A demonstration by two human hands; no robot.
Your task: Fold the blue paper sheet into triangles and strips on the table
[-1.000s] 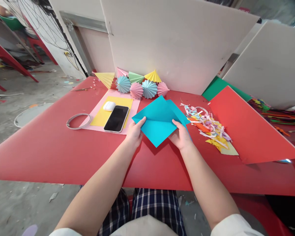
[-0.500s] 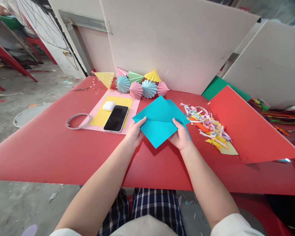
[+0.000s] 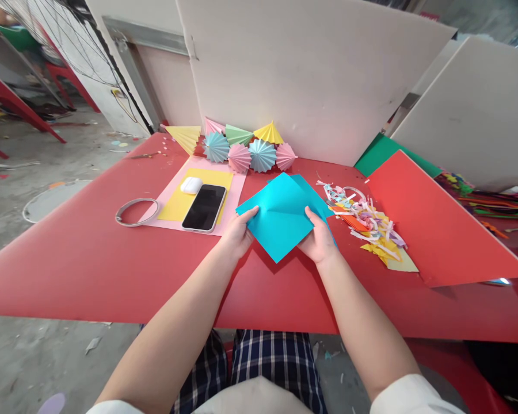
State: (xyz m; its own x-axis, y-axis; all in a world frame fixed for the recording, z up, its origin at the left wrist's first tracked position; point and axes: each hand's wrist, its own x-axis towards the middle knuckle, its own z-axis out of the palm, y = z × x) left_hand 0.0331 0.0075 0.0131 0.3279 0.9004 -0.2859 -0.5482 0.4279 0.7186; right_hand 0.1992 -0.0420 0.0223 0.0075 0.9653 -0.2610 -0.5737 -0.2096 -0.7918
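Observation:
A turquoise sheet of paper (image 3: 280, 221) is held over the front middle of the table, one corner toward me, with a crease running across it between my thumbs. My left hand (image 3: 240, 230) pinches its left corner, thumb on top and fingers beneath. On the right side my right hand (image 3: 317, 237) grips it the same way. More turquoise paper (image 3: 313, 192) shows behind and to the right; whether it is a separate sheet I cannot tell.
Pleated paper fans (image 3: 262, 155) line the back. Left of my hands are a phone (image 3: 204, 208), a white earbud case (image 3: 191, 185), pink paper (image 3: 176, 225) and a roll of tape (image 3: 137, 220). Paper scraps (image 3: 366, 218) and a leaning red board (image 3: 449, 230) stand right on the red table (image 3: 112, 276).
The turquoise paper has shifted slightly right and toward me. It bows more along the crease, its middle raised. Both hands keep their hold.

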